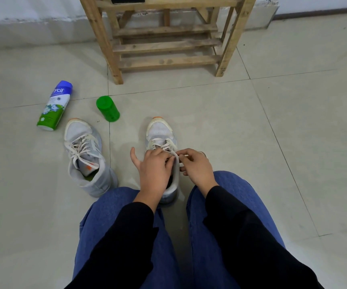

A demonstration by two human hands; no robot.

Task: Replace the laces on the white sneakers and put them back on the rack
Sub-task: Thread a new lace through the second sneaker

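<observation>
Two white sneakers with orange toe tips stand on the tiled floor. The right sneaker [160,130] is between my knees, toe pointing away. My left hand [155,170] lies over its tongue, fingertips pinching its cream lace [169,147], thumb stuck out to the left. From the right side, my right hand [196,166] pinches the same lace near the top eyelets. The left sneaker [86,151] stands apart to the left, laced, its lace ends tucked loosely at the tongue. The wooden shoe rack [166,44] stands ahead against the wall.
A white-green spray can with a blue cap [54,106] lies on the floor at the left. A green cap [108,109] lies between it and the right sneaker. My blue-jeaned knees [227,197] flank the right sneaker. A dark item sits on the rack's top shelf.
</observation>
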